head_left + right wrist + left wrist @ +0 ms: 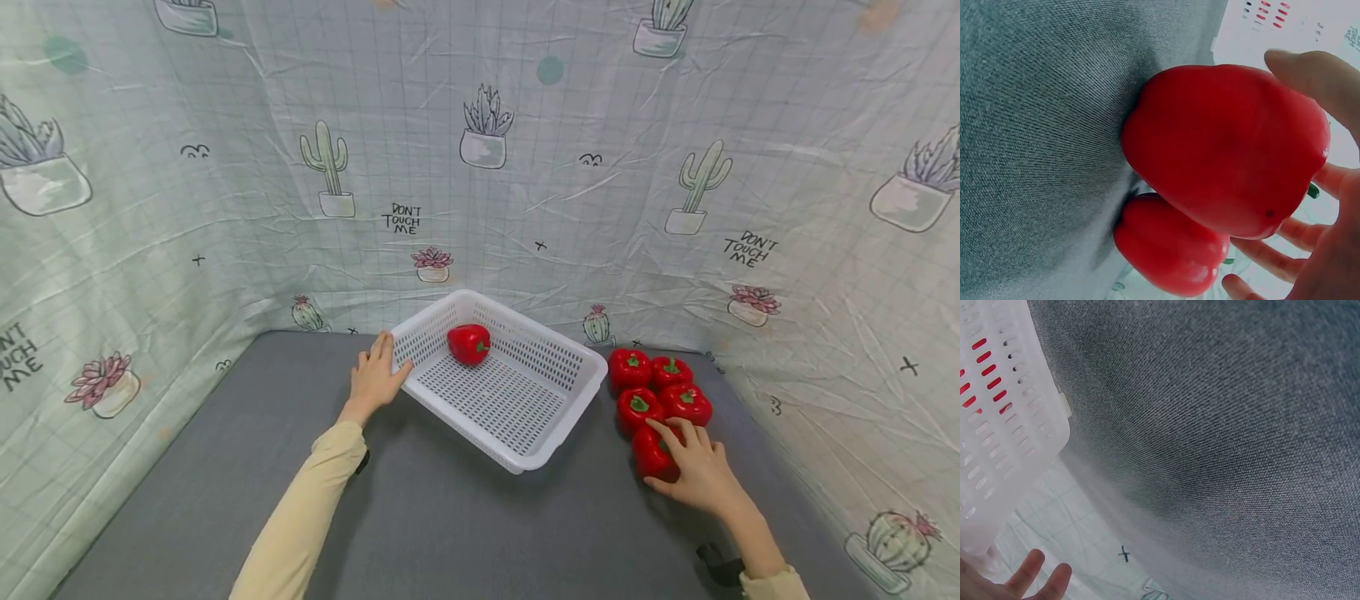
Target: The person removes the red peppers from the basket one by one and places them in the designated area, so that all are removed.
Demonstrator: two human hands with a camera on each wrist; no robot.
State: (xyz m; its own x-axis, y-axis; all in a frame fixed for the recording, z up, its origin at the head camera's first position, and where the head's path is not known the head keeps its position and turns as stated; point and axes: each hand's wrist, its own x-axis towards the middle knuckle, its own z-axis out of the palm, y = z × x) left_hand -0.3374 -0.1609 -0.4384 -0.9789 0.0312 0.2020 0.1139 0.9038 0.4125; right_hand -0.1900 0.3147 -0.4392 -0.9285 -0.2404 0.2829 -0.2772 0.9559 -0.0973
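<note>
A white perforated plastic basket [555,442] stands at the middle of the table, with one red bell pepper [468,344] inside near its far left side. My left hand [375,381] holds the basket's left rim, thumb over the edge; two of its fingers [1054,584] stick out past the basket wall in the left wrist view. To the right, my right hand [697,471] has its thumb and fingers around the nearest red bell pepper [1225,150]. The thumb lies on one side of that pepper, with the other fingers partly hidden behind it.
Several more red bell peppers [637,408] with green stems are grouped just beyond the right hand, close to the basket's right corner. A grey cloth [465,533] covers the table. Behind and beside it hangs a pale curtain [540,200] printed with cacti.
</note>
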